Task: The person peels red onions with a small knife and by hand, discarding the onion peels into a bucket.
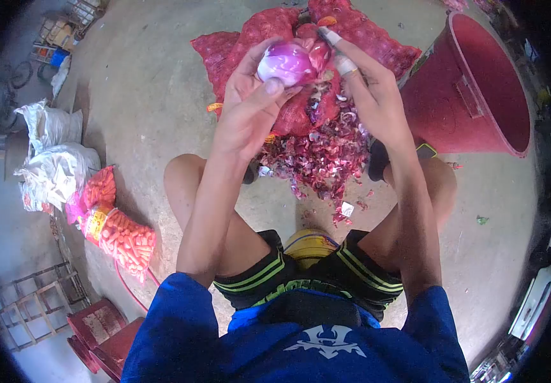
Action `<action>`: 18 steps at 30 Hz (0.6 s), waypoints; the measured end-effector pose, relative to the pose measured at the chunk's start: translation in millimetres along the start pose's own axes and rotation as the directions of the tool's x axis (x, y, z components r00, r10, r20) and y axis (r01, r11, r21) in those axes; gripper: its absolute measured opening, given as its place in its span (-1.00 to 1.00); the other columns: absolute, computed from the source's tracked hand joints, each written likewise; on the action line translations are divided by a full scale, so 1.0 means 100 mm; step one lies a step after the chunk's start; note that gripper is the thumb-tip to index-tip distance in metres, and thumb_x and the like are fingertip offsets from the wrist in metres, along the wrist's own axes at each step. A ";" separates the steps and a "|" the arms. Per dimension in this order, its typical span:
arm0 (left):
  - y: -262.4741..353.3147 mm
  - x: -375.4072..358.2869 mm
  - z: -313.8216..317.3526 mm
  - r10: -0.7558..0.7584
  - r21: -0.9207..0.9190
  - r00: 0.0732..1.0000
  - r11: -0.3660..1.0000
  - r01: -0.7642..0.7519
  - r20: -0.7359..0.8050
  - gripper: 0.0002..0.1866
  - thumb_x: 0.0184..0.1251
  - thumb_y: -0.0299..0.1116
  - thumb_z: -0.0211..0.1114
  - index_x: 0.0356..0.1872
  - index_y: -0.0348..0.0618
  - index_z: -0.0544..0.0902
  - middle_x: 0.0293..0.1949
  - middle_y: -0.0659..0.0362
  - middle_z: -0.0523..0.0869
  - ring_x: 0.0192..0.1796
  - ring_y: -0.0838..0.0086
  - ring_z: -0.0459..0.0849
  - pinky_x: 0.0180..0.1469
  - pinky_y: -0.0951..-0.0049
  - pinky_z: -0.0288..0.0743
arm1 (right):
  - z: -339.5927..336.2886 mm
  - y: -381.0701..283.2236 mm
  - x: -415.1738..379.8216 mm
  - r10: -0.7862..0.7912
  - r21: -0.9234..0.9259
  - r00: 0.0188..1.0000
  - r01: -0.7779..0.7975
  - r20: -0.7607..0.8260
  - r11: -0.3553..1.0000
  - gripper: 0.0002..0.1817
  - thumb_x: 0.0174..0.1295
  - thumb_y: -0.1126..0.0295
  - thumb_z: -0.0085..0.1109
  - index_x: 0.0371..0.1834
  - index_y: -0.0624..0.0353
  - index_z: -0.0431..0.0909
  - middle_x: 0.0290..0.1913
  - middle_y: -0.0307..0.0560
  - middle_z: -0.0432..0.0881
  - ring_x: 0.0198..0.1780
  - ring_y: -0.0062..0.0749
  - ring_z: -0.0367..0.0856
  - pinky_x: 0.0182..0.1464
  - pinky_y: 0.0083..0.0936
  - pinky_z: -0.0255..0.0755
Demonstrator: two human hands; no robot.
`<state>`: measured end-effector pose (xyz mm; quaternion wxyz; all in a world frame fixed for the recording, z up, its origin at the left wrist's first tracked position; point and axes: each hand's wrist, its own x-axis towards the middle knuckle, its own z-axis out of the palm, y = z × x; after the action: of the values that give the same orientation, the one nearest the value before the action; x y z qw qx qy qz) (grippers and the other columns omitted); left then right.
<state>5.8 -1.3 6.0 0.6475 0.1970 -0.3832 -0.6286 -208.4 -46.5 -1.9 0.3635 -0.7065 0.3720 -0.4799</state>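
My left hand [253, 96] is closed around a shiny purple and white red onion [286, 64], thumb along its near side. A loose flap of reddish onion skin [318, 56] sticks out from the onion's right side. At that flap are the fingers of my right hand [377, 96], two of them wrapped in white tape at the tips; they appear to grip the skin, though the exact contact is partly hidden. Under both hands a heap of onion peelings [326, 159] lies on the floor. Just beyond are red mesh sacks [250, 48] of onions.
A large red tub [441, 89] leans at the right. On the left stand white sacks [58, 172] and a bag of carrots [125, 239]. Red plastic containers [100, 325] and a metal rack [33, 303] sit at lower left. A yellow seat [310, 246] shows between my legs.
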 end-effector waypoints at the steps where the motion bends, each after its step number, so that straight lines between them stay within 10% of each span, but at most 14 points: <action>1: -0.02 -0.01 -0.05 -0.035 -0.100 0.999 0.994 0.036 0.017 -0.41 0.45 -0.53 0.44 0.45 -0.26 0.46 0.26 0.03 0.71 0.28 0.31 0.75 0.43 0.22 0.66 | -0.01 0.03 0.00 -0.001 0.000 1.000 0.001 -0.001 1.000 -0.55 0.61 0.44 0.13 0.52 0.13 0.58 0.30 0.10 0.78 0.19 -0.52 0.72 0.27 -0.44 0.55; 6: -0.06 -0.03 -0.15 -0.150 -0.348 0.985 0.931 0.110 -0.090 -0.41 0.54 -0.45 0.40 0.52 -0.23 0.43 0.29 0.07 0.71 0.32 0.28 0.74 0.49 0.11 0.60 | -0.02 -0.08 -0.04 0.031 0.072 1.000 -0.031 -0.001 0.997 -0.56 0.60 0.44 0.11 0.50 0.24 0.57 0.31 0.11 0.77 0.25 -0.49 0.69 0.34 -0.44 0.50; 8: -0.09 -0.03 -0.14 -0.116 -0.101 0.983 0.990 0.102 -0.142 -0.41 0.55 -0.44 0.39 0.53 -0.22 0.43 0.31 0.09 0.72 0.33 0.29 0.72 0.50 0.12 0.57 | -0.03 -0.11 -0.04 0.014 0.042 1.000 -0.014 -0.004 0.999 -0.56 0.60 0.44 0.11 0.49 0.24 0.58 0.31 0.11 0.77 0.25 -0.48 0.70 0.34 -0.45 0.50; 18: -0.09 0.02 -0.03 -0.095 -0.023 0.994 0.995 0.094 -0.061 -0.28 0.47 -0.53 0.47 0.60 -0.22 0.39 0.21 0.11 0.77 0.28 0.39 0.75 0.44 0.27 0.60 | -0.06 0.14 0.03 0.101 -0.084 0.990 -0.110 -0.098 0.990 -0.54 0.62 0.37 0.06 0.51 0.24 0.57 0.04 0.00 0.84 0.03 -0.49 0.76 0.14 -0.47 0.56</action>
<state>1.9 -5.4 -1.6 0.6304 0.2279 -0.3469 -0.6560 -215.7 -57.0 -11.3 0.3386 -0.6782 0.4465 -0.4754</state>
